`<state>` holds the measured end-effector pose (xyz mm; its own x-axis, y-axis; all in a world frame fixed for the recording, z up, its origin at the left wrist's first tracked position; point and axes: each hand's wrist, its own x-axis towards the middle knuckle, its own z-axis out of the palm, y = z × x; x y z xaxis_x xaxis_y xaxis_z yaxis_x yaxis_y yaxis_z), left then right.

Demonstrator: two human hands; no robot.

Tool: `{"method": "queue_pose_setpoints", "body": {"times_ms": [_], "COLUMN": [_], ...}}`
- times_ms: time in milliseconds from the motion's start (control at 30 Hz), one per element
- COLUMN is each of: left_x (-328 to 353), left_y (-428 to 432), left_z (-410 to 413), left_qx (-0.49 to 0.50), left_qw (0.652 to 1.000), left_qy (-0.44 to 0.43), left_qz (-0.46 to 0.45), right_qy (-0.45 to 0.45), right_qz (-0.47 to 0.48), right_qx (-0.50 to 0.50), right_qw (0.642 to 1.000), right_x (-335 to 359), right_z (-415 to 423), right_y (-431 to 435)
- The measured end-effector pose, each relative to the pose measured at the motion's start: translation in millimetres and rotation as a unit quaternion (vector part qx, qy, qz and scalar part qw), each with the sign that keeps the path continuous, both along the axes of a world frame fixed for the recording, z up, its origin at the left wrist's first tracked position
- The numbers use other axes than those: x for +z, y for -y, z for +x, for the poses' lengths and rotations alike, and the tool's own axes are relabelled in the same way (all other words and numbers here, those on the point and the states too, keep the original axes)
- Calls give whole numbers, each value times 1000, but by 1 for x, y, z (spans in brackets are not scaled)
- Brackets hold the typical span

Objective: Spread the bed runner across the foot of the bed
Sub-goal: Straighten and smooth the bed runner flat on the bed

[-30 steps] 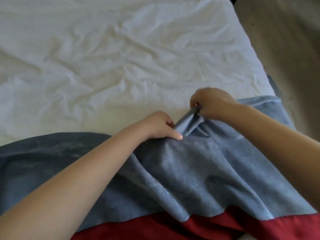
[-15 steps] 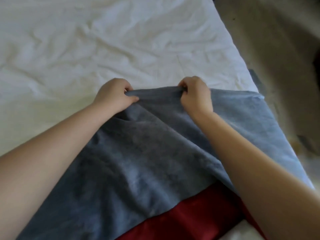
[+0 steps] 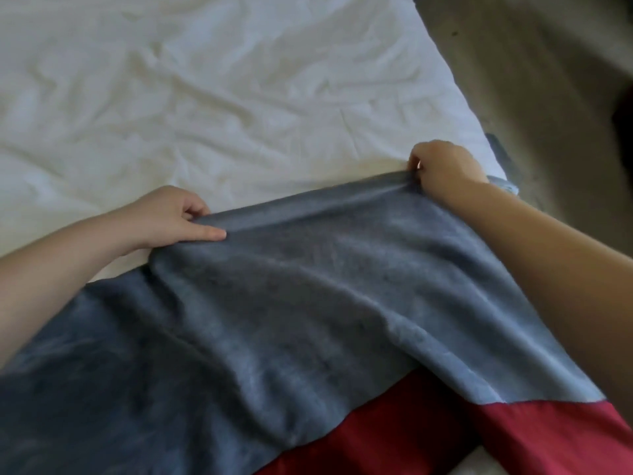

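A grey-blue bed runner [image 3: 274, 303] with a red band [image 3: 428, 437] along its near edge lies across the near part of the bed. Its far edge is pulled taut between my two hands. My left hand [image 3: 168, 216] pinches that edge at the left, thumb on top and fingers curled under the fabric. My right hand [image 3: 442, 166] grips the same edge close to the bed's right side. The bed [image 3: 205, 90] is covered by a wrinkled white sheet.
The bed's right edge runs diagonally at the upper right, with beige carpet floor [image 3: 548, 80] beyond it. The runner's right end hangs over that edge. A dark object [image 3: 625, 128] sits at the far right border.
My hands have moved apart along the runner's far edge, the right one toward the bed's right side. The edge between them is now stretched straighter.
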<state>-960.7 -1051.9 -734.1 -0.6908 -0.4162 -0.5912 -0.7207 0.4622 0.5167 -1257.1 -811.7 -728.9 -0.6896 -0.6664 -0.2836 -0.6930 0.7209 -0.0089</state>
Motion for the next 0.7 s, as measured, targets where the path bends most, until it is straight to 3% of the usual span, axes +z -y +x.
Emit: {"method": "queue_pose_setpoints", "body": {"times_ms": [100, 233, 300, 500, 700], "left_x": [-3, 0, 0, -4, -10], "left_y": [-11, -42, -58, -99, -133], "left_z": [-14, -37, -57, -147, -204], "left_qx": [-85, -57, -57, -12, -39], "left_qw": [986, 973, 975, 997, 990], "left_qy": [25, 12, -32, -71, -128], "left_qz": [-142, -225, -210, -37, -48], "right_qy": [-6, 43, 35, -61, -53], "right_qz": [-26, -103, -99, 41, 56], "right_qx": [4, -20, -27, -5, 6], "right_qw": [1000, 993, 994, 997, 997], "right_x": [-16, -21, -18, -11, -22], "right_z": [11, 5, -12, -74, -117], "right_y": [-3, -20, -35, -92, -126]}}
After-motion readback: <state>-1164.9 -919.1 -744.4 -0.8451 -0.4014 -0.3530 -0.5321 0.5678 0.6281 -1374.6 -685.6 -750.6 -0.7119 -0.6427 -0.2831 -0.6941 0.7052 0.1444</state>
